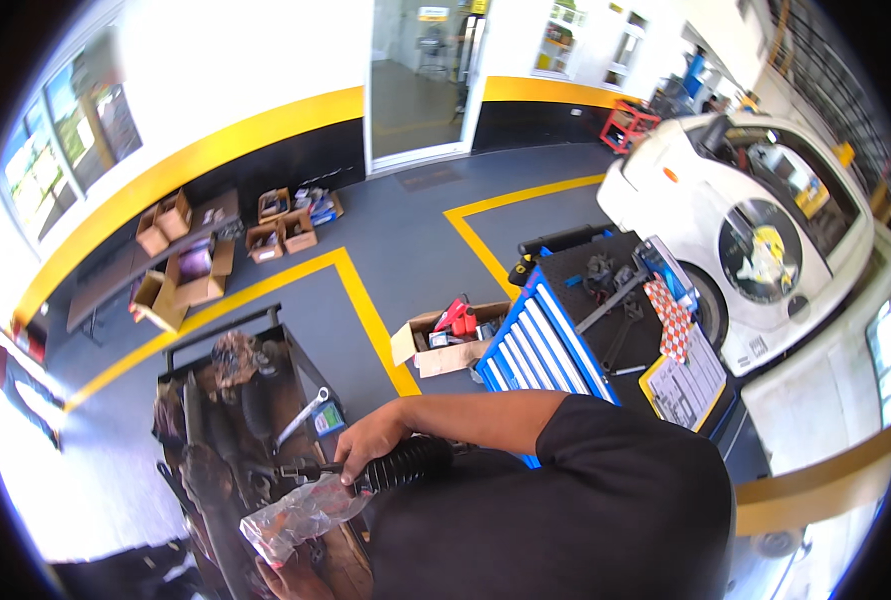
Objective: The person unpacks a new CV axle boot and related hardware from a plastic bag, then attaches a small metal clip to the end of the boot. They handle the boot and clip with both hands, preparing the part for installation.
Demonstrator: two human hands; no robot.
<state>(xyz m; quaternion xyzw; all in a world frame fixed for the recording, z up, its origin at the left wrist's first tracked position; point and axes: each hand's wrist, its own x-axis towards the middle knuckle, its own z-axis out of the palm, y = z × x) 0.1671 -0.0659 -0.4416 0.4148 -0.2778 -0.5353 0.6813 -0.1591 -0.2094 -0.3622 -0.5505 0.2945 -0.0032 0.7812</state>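
Observation:
My right hand (371, 440) is closed round one end of a black ribbed rubber boot (411, 464), which lies across in front of my body. A clear crumpled plastic bag (304, 515) spreads to the left of it, over the part's narrower end. At the lower edge my left hand (292, 578) has its fingers on the bag's other end, partly cut off from sight. Below both hands stands a dark cart (288, 350) loaded with greasy used shafts (224, 440). A chrome wrench (303, 418) rests on it beside a small green packet (329, 418).
A blue drawer cabinet (551, 340) stands to the right, topped with tools, a checkered box (669, 320) and a clipboard (688, 382). Behind it is a white car (656, 190). An open carton (446, 355) sits on the floor ahead; more cartons (201, 275) are left. Another person (11, 370) is far left.

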